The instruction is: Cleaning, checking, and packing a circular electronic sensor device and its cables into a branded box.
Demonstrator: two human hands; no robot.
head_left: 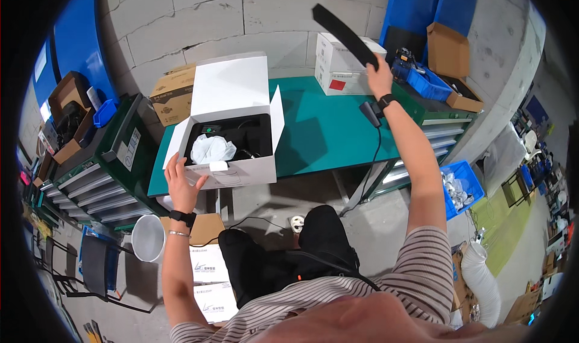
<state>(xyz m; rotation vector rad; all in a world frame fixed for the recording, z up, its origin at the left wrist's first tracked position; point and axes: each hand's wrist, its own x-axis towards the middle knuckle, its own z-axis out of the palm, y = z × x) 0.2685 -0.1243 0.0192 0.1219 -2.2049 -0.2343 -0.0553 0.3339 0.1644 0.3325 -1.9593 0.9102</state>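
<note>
On the green table top stands an open white cardboard box with its lid raised at the back. Black foam lines the box, and a white plastic bag lies in it beside a small dark item with a green mark and a cable. My left hand touches the box's front left corner, its fingers spread. Raised at the right, my right hand is closed on one end of a black foam sheet, seen almost edge-on. The sheet is tilted and apart from the box.
A closed white box stands at the table's back right, a brown carton behind the open box. Drawer cabinets flank the table. A black handheld device with a cable is near my right wrist. A white bin stands on the floor.
</note>
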